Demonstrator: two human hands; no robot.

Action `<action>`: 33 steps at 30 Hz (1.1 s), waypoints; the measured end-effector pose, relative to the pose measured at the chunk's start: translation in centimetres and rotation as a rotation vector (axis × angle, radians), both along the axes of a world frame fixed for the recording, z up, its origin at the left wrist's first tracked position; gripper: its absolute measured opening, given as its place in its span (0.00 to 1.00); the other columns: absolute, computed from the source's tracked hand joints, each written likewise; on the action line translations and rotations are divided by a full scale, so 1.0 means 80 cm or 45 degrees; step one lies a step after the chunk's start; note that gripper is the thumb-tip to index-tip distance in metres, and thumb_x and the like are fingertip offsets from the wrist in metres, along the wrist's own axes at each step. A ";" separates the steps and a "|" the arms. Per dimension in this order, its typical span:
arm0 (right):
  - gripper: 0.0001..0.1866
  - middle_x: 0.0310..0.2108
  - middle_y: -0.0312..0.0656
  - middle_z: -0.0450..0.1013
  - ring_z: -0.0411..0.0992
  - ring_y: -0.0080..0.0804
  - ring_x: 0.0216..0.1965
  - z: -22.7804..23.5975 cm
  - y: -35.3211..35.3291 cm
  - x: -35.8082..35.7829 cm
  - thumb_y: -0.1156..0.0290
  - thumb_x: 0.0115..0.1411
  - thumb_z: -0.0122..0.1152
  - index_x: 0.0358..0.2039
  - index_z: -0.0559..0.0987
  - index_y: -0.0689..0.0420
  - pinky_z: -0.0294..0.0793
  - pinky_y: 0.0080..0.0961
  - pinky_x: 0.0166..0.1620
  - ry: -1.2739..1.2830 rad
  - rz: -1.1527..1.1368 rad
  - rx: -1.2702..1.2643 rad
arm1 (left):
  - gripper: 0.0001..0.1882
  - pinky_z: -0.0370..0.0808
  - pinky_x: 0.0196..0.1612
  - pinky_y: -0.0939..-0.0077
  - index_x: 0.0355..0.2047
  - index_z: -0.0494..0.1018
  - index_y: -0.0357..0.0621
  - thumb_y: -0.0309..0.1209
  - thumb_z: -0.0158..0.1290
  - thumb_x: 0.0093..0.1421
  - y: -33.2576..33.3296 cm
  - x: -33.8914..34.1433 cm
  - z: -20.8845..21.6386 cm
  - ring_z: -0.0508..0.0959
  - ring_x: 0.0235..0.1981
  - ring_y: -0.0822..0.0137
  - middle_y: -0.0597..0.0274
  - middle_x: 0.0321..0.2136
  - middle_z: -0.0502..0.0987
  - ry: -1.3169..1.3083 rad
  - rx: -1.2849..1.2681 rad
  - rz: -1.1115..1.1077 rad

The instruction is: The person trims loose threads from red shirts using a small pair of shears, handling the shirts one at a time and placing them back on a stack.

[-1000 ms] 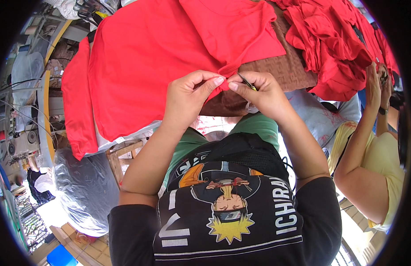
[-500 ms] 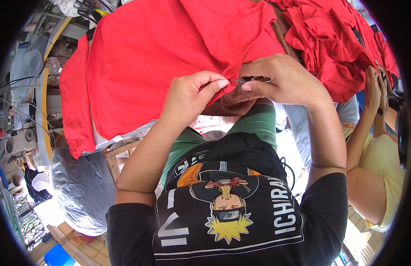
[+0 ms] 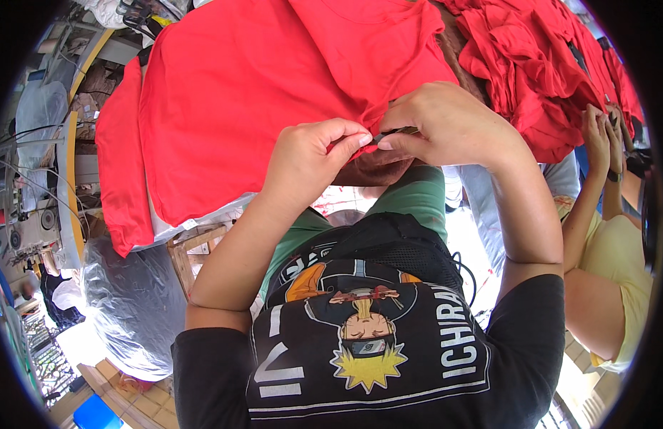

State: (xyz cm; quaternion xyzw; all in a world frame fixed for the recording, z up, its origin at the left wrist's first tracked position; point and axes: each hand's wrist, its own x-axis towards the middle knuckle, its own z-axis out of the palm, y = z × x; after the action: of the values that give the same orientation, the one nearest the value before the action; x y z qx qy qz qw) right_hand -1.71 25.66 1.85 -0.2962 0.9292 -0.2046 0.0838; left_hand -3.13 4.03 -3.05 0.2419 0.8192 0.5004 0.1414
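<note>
A red garment (image 3: 253, 93) lies spread in front of me, draped over a light bundle and my lap. My left hand (image 3: 303, 157) is closed, its thumb and forefinger pinching the garment's near edge. Small dark thread snips (image 3: 401, 131) sit in my right hand (image 3: 456, 129), which is closed around them. Their blades point left, toward the pinched edge, and are partly hidden by my fingers. The fingertips of both hands almost meet there. Whether the blades touch a thread is too small to tell.
A crumpled heap of red garments (image 3: 517, 64) lies at the far right. Beside it are another person's hands (image 3: 601, 139). To the left stand a plastic-wrapped bundle (image 3: 131, 300), a wooden crate (image 3: 192, 252) and a sewing machine (image 3: 38, 229). A blue object (image 3: 95, 412) is low at the left.
My right hand has shifted slightly left with the snips, closer to my left hand. The blades show less than before. The other person's hands have moved slightly left.
</note>
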 end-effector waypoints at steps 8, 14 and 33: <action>0.10 0.23 0.47 0.74 0.74 0.48 0.28 -0.007 0.002 0.009 0.63 0.52 0.61 0.28 0.81 0.56 0.72 0.41 0.34 -0.008 -0.048 0.042 | 0.07 0.74 0.31 0.77 0.31 0.80 0.39 0.31 0.58 0.57 -0.009 -0.005 0.007 0.79 0.26 0.71 0.58 0.28 0.80 0.334 0.055 -0.243; 0.16 0.30 0.45 0.77 0.76 0.39 0.31 -0.027 0.023 0.034 0.67 0.48 0.70 0.37 0.80 0.57 0.73 0.30 0.35 -0.140 -0.248 -0.387 | 0.05 0.74 0.33 0.76 0.26 0.77 0.37 0.26 0.58 0.56 -0.056 -0.009 0.033 0.76 0.28 0.72 0.60 0.30 0.77 0.132 0.344 -0.384; 0.08 0.25 0.32 0.75 0.67 0.14 0.29 -0.090 -0.027 0.034 0.70 0.60 0.62 0.35 0.80 0.63 0.69 0.19 0.35 -0.581 -0.664 -1.173 | 0.14 0.74 0.36 0.79 0.40 0.77 0.40 0.23 0.63 0.51 -0.005 0.015 -0.035 0.76 0.31 0.72 0.61 0.32 0.77 0.498 0.071 0.083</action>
State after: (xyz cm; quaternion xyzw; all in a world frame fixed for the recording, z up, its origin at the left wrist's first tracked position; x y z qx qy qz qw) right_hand 1.03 23.53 -5.39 -0.0115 0.7448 -0.6609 0.0914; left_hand -1.91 3.63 -5.82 0.3116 0.8243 0.4706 -0.0433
